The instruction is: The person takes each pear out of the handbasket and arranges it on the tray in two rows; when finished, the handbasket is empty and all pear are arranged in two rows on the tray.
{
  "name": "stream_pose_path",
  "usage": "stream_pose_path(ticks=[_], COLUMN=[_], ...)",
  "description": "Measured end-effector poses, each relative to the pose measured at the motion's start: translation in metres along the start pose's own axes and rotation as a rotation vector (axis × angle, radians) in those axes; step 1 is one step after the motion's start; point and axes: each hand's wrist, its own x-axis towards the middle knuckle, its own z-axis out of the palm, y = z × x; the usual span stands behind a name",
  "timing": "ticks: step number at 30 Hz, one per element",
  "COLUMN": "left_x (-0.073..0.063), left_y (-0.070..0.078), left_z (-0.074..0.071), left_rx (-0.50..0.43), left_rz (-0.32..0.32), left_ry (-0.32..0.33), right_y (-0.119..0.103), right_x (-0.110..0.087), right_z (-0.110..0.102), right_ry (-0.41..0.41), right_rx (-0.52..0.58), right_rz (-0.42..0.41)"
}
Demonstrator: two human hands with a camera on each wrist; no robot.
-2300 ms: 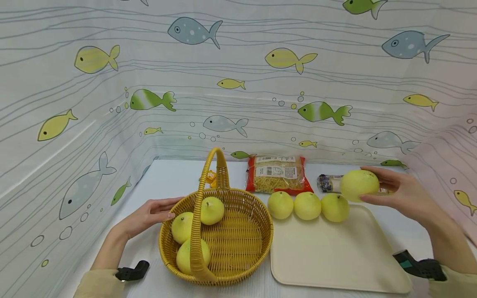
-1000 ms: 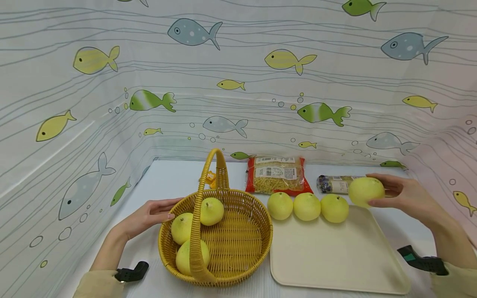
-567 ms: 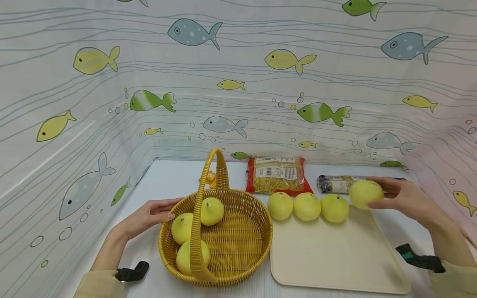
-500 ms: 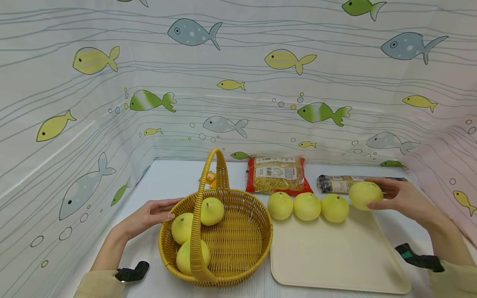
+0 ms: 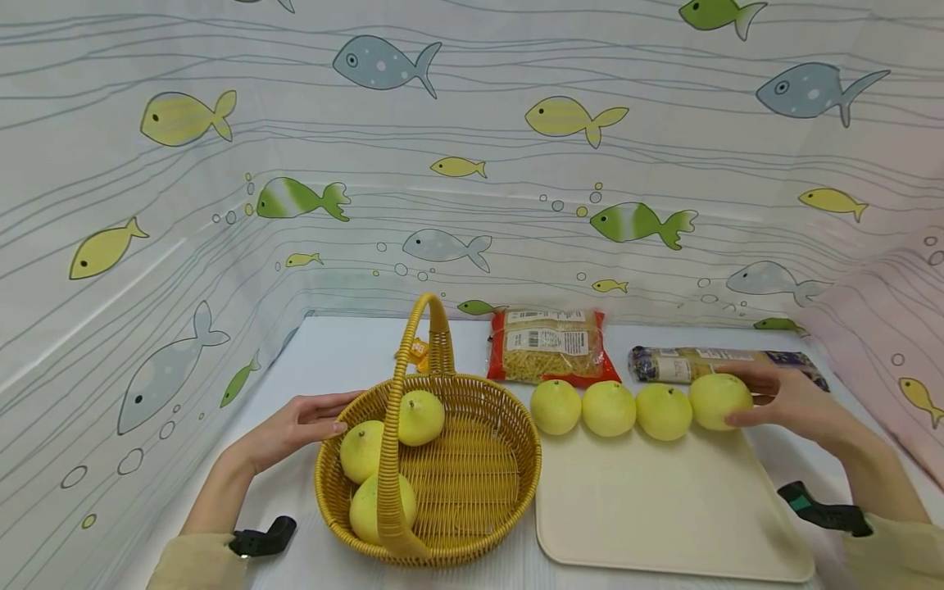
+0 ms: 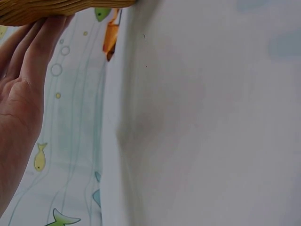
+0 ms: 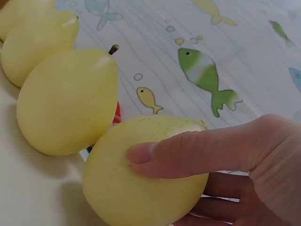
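My right hand [image 5: 792,403] grips a round yellow pear [image 7: 141,174], thumb on its near side and fingers behind it. This pear sits at the right end of a row along the far edge of the beige tray [image 5: 664,516], beside the neighbouring pear [image 5: 664,411]. Two more pears continue the row to the left. My left hand [image 5: 298,430] rests with extended fingers against the left rim of the wicker basket [image 5: 472,467]. Inside the basket's left side lie three pears, one of them [image 5: 420,418] toward the back; the handle partly hides them.
A red-edged bag of pasta [image 5: 547,346] lies behind the row. To its right is a long clear packet [image 5: 674,366] with dark ends, partly behind the right hand. Small orange wrappers [image 5: 418,352] lie behind the basket, whose handle [image 5: 404,393] arches high.
My right hand has lowered the pear from above the far packet to the row's right end, its grip kept. The left hand stays at the basket rim.
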Motion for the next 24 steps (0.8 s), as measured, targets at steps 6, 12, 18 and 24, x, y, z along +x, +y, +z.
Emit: stream_pose_path(ticks=[6,12,18,24], left_x=[0.000,0.001,0.001,0.000], left_y=[0.000,0.000,0.001,0.000], left_z=[0.000,0.000,0.000,0.000], left_rx=[0.006,0.001,-0.001,0.011], left_rz=[-0.004,-0.003,-0.004,-0.008], left_ry=[0.005,0.003,0.003,0.006], right_y=[0.004,0.007,0.010,0.015], right_x=[-0.001,-0.002,-0.003,-0.002], right_z=[0.003,0.002,0.002,0.002], right_ry=[-0.049,-0.093,-0.123,-0.146], right_rx=[0.042,0.037,0.071,0.093], right_rz=[0.008,-0.017,-0.023,-0.027])
